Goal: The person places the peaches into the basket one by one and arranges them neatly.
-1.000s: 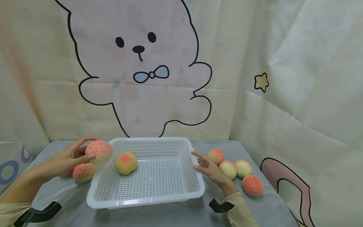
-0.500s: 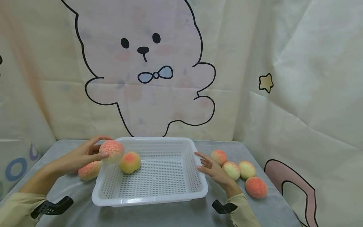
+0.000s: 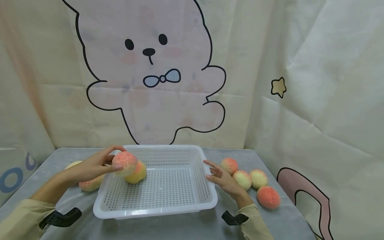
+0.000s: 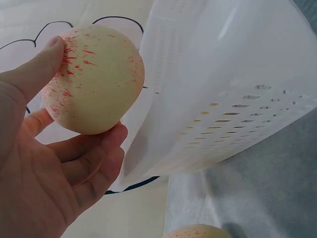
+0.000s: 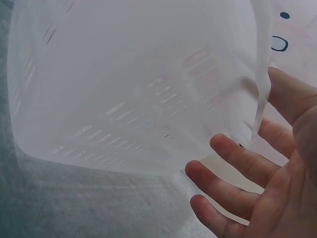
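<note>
One white perforated basket (image 3: pixel 162 186) sits at the centre of the grey counter (image 3: pixel 180 230), before a cloth backdrop (image 3: pixel 315 83) printed with a cartoon animal. Inside the basket, against its left wall, lies a single yellow-orange peach (image 3: pixel 138 173). The left hand (image 3: pixel 90 165) holds a second peach (image 3: pixel 124 163) over the basket's left rim, just in front of the resting one; fingers (image 4: pixel 86 158) and thumb curl around it. This held peach is pale cream with red speckling. The right hand (image 3: pixel 223 178) rests beside the basket's right wall, fingers (image 5: pixel 233 171) spread and loose, gripping nothing. Four peaches (image 3: pixel 250 181) lie right of it on the counter.
</note>
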{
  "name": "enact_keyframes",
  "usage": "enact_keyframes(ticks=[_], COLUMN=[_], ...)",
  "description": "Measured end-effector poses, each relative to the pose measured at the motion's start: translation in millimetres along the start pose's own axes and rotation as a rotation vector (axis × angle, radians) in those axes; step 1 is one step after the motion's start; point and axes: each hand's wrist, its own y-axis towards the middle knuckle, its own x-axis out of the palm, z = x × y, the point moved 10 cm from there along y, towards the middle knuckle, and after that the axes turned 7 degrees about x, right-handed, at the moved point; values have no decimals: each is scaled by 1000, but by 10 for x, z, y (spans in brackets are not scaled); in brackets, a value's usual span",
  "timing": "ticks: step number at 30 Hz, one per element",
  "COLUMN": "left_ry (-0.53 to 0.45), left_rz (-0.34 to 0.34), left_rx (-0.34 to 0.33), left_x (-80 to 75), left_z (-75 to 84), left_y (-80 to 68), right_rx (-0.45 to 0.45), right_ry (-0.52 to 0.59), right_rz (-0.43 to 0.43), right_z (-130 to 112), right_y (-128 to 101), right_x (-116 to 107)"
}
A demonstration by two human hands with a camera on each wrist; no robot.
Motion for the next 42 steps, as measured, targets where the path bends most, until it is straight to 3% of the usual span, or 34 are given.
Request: enact_keyframes(ticks=[10, 23, 35, 42], left_ry=[-5, 199, 268, 380], left_rz=[-49, -7, -51, -44], left_rx=[12, 72, 52, 65], left_x=[227, 284, 366, 398], left_z=[27, 128, -10, -75], left_y=[44, 53, 46, 43], right_rx=[-39, -14, -19, -36], right_ry=[9, 9, -7, 30], right_rz=[-24, -4, 1, -16], right_z=[0, 3, 9, -34], right_y=[25, 6, 20, 9], right_x=[4, -11, 3, 23])
